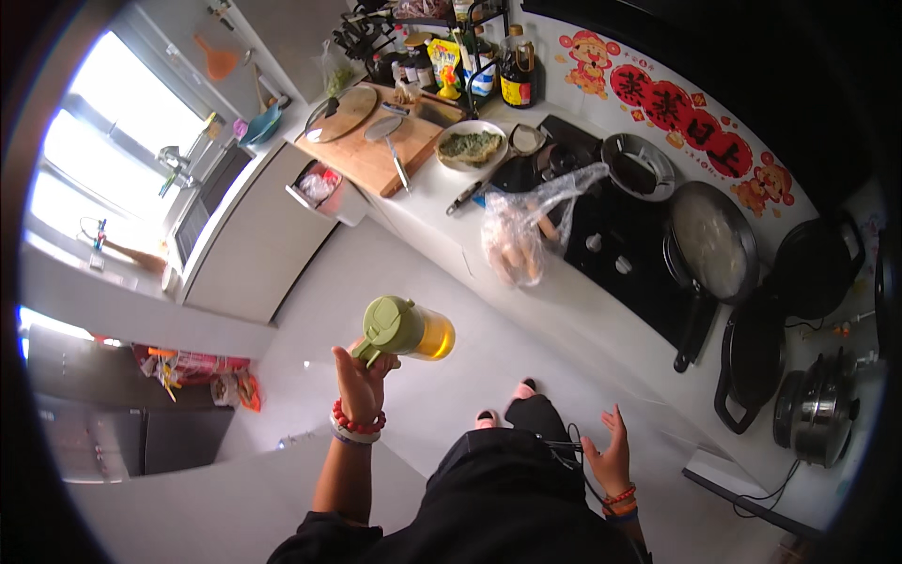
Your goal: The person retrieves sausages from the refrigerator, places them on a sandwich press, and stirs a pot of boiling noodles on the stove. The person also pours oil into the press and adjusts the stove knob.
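Note:
My left hand [363, 386] grips the handle of an oil dispenser [406, 328], a clear bottle of yellow oil with a green flip lid, held above the floor. Its spout side points to the counter. My right hand [612, 455] hangs beside my body with its fingers apart and nothing in them. On the counter ahead, a clear plastic bag [528, 233] of pale, brownish food lies over the near edge of the black gas hob [620, 247]. A plate [472, 146] of a browned green-flecked pancake sits to its left.
A frying pan [712, 240] with a pale film rests at the hob's right, its handle toward me. Left are a wooden cutting board [419, 151], a skimmer [385, 129], a glass lid [342, 114] and a hanging waste bin [324, 187]. Dark pans [754, 356] and a steel pot [824, 409] stand right.

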